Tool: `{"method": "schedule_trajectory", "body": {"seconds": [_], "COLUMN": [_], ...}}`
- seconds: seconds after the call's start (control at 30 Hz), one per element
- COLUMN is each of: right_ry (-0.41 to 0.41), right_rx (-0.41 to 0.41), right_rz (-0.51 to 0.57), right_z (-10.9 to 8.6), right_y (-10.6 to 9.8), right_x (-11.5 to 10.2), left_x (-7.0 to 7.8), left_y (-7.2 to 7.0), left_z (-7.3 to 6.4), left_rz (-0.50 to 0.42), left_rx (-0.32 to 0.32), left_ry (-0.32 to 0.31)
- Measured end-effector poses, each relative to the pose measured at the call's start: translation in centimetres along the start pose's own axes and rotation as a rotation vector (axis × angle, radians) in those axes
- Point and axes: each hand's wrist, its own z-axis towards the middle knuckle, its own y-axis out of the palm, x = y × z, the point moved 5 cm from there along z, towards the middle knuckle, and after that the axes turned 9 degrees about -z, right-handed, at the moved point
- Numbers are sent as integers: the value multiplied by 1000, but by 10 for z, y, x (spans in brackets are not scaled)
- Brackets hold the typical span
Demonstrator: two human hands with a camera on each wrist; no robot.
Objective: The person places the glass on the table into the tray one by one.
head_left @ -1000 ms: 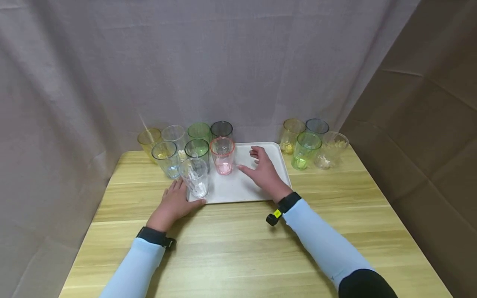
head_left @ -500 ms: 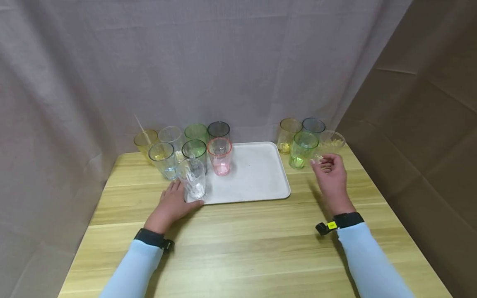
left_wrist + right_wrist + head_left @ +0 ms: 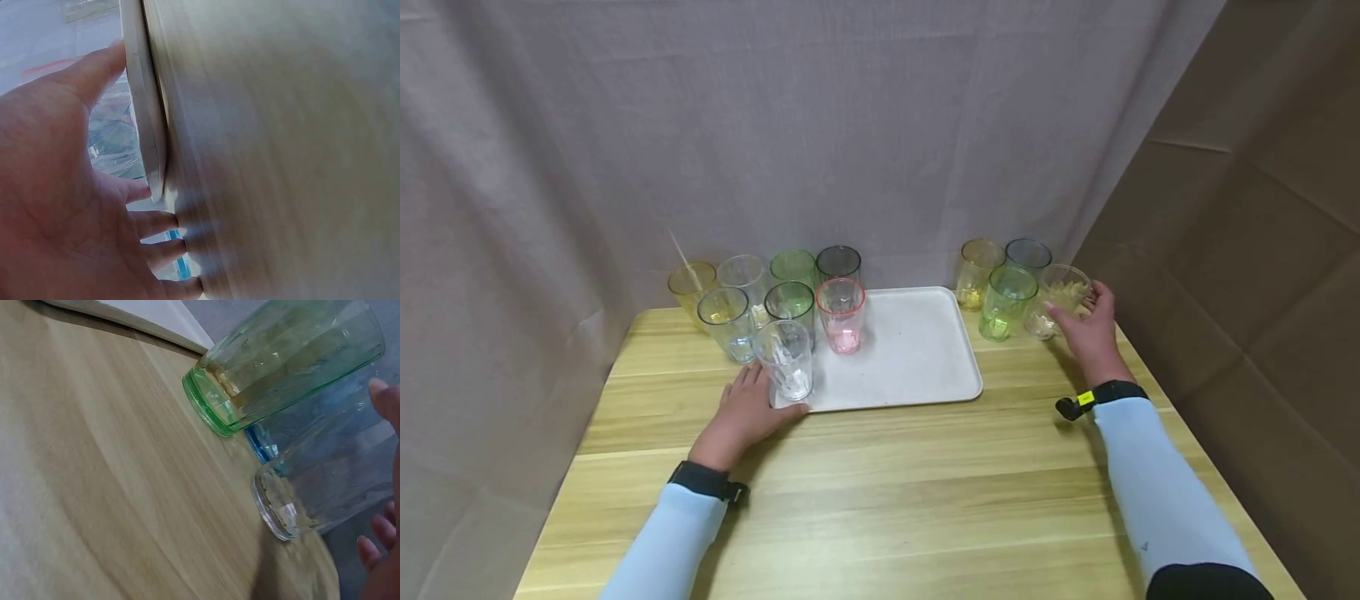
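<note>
In the head view, my right hand (image 3: 1092, 332) is around a clear glass (image 3: 1047, 312) at the right end of the table, thumb on its near side and fingers past its far right side. The glass stands upright on the wood; its base (image 3: 278, 503) shows in the right wrist view. My left hand (image 3: 747, 417) rests at the front left corner of a white tray (image 3: 917, 346). Its thumb (image 3: 103, 65) touches the tray's edge and its other fingers are spread straight beside the corner. Right by it, another clear glass (image 3: 790, 375) stands on that corner.
A pink glass (image 3: 842, 321) stands on the tray's left half. Around it are several tinted glasses, including a yellow one (image 3: 688, 283) with a thin stick. A green glass (image 3: 1000, 308), an amber one (image 3: 976, 275) and a blue-grey one (image 3: 1028, 250) crowd near my right hand.
My right hand has moved from over the tray to the right, and its fingers have come around the clear glass there. My left hand has stayed at the tray's corner.
</note>
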Motion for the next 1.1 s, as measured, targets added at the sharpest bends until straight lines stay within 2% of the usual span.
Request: {"method": "schedule_trajectory", "body": {"seconds": [0.13,0.23,0.47,0.67,0.83,1.1], "right_ry": [-25,-46,-45,-89,-132,-165], "right_rx": [-30,-12,-5,-2,5,-2], "right_rz": [20,31,18,43,16,19], "right_z": [8,10,1,-16,-38,-70], "right_y": [8,10,6,-2,-8,-8], "right_x": [1,0,-3,-7,-16,-30], "left_x": [-1,-1,-1,-3,-2,-1], "left_y": [-1,0,0,1,1,1], "left_z": [-1,-1,1,3,3,2], "left_rz": [-3,0,2,11,14,5], "left_rx": [0,-1,-3,-7,-14,-18], "left_ry": [-3,1,4,-1,-7,-11]}}
